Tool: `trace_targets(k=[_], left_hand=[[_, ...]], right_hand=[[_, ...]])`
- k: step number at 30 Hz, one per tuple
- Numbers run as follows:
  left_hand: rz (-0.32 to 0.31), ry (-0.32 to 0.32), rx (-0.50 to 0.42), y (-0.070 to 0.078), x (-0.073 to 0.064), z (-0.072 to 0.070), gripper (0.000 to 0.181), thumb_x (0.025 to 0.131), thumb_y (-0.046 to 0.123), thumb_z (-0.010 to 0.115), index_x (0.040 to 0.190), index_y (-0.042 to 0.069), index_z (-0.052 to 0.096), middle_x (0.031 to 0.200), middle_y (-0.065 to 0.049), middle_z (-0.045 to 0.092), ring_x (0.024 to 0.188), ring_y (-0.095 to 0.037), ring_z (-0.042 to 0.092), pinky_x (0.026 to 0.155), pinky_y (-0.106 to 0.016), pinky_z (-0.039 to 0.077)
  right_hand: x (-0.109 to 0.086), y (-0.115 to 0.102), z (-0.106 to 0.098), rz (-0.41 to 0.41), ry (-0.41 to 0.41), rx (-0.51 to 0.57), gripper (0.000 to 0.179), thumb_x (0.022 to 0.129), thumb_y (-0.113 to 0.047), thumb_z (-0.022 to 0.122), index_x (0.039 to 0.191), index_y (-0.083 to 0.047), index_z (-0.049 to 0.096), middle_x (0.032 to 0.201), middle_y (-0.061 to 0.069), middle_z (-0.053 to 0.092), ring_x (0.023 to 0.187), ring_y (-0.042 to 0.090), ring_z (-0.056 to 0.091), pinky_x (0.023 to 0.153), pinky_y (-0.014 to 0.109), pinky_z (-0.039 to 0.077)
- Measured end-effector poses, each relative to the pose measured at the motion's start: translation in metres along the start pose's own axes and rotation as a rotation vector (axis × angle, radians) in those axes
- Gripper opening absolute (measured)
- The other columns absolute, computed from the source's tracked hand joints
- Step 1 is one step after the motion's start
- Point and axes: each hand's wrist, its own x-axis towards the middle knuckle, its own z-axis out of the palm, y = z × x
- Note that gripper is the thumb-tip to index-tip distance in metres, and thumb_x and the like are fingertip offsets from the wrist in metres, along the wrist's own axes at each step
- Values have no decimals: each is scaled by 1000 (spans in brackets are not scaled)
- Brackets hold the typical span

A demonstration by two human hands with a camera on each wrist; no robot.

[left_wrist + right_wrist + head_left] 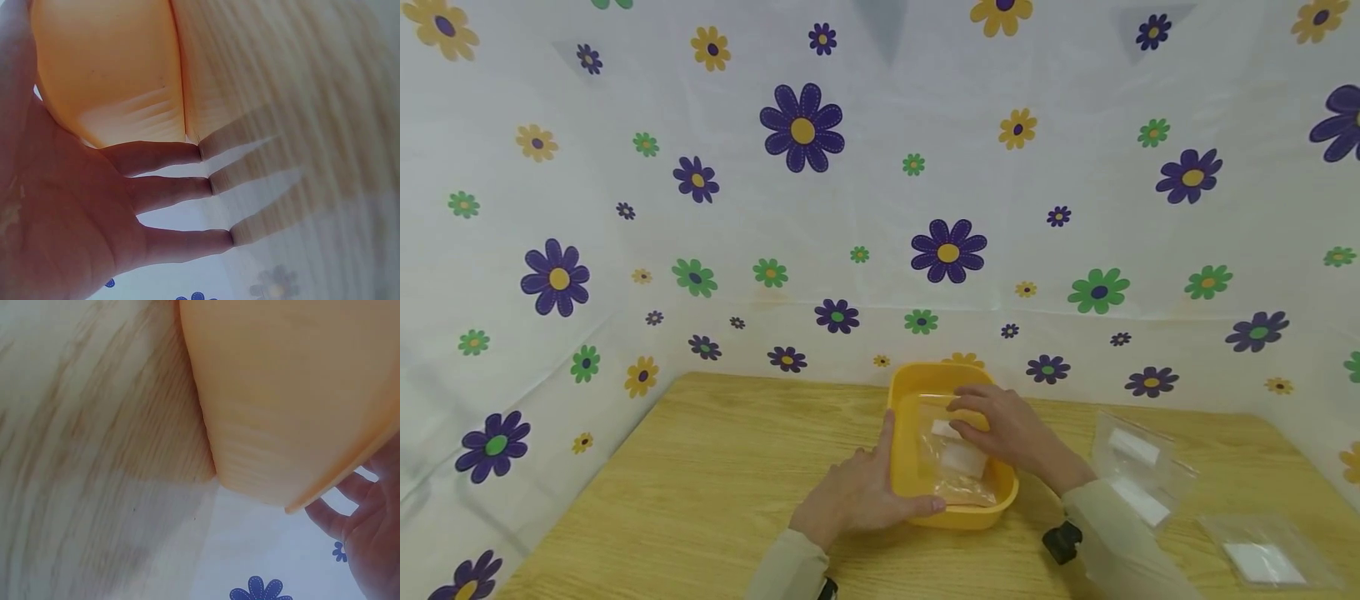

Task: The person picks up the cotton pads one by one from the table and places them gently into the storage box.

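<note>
Plastic bag [955, 454] is lying inside the yellow tub [904, 433], between both hands, its long axis running away from the person; the right hand [1002, 422] is reaching over it, nearer, fingers loosely bent (I'm not managing to tell whether they're pinching); the left hand [857, 493] is steadying the tub, fingers spread straight; rightward, other bags [1138, 475] are holding white pieces [1264, 563].
</note>
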Motion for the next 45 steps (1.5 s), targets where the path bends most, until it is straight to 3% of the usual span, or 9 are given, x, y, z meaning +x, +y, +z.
trace_targets(k=[6, 11, 15, 22, 35, 45], left_hand=[[-8, -1, -10, 1, 0, -1, 134, 72, 90, 60, 166, 21, -7, 145, -22, 58, 120, -37, 65, 99, -58, 53], [-9, 4, -10, 1, 0, -2, 135, 72, 90, 61, 166, 22, -7, 144, -24, 58, 120, -39, 64, 99, -58, 53], [2, 8, -5, 1, 0, -1, 135, 72, 90, 61, 166, 21, -7, 140, -25, 60, 116, -38, 66, 97, -57, 54], [5, 9, -14, 2, -1, 0, 136, 71, 90, 62, 166, 20, -6, 140, -25, 61, 116, -38, 67, 97, -56, 54], [2, 14, -12, 0, -1, 1, 136, 72, 90, 62, 166, 21, -7, 138, -27, 61, 115, -40, 67, 97, -57, 55], [7, 15, -32, -1, -2, 1, 137, 71, 88, 64, 166, 21, -8, 132, -25, 64, 106, -32, 68, 95, -54, 56]], right_hand=[[-2, 3, -5, 10, 3, 10, 24, 93, -23, 77, 116, -14, 76, 130, 14, 71, 116, 36, 69, 99, 55, 57], [-8, 2, -12, 14, 2, -18, 35, 96, -27, 73, 128, -14, 72, 139, 16, 66, 123, 39, 65, 100, 62, 53], [-16, 1, -17, 5, 2, -74, 45, 95, -32, 73, 137, -15, 66, 150, 17, 56, 134, 44, 56, 103, 68, 48], [-31, -2, -27, 76, -46, -147, 65, 95, -45, 69, 152, -22, 50, 162, 15, 42, 147, 49, 39, 112, 75, 34], [-52, -5, -39, 191, -79, -255, 77, 92, -66, 61, 156, -27, 44, 165, 16, 36, 150, 54, 28, 112, 82, 22], [-70, 4, -49, 275, -88, -298, 84, 90, -73, 57, 159, -30, 37, 167, 17, 31, 150, 57, 24, 108, 87, 17]])
